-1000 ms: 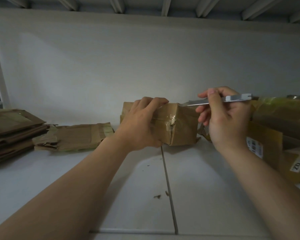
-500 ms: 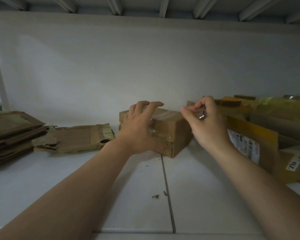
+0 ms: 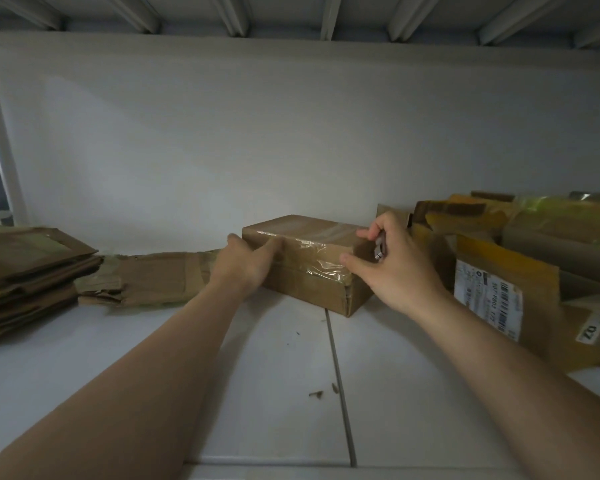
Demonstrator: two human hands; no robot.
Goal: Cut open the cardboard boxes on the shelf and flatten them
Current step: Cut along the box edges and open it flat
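A small brown cardboard box (image 3: 312, 261), wrapped in clear tape, lies flat on the white shelf (image 3: 274, 375) near the back wall. My left hand (image 3: 245, 266) grips its left end, thumb behind and fingers on the front top edge. My right hand (image 3: 392, 268) is at the box's right end, thumb and forefinger touching the box. The metal cutter (image 3: 380, 249) is tucked in that hand under its curled fingers; only a short metal part shows and the blade is hidden.
A stack of flattened boxes (image 3: 25, 275) sits at the left, with one more flattened box (image 3: 153, 280) beside it. Several unopened boxes with labels (image 3: 520, 271) crowd the right side. Small cardboard scraps (image 3: 317, 393) lie on the shelf near its seam.
The box was tilted up with the cutter held out over it; it now lies flat on the shelf. My right hand drew the cutter into the palm and came down to the box's right end.
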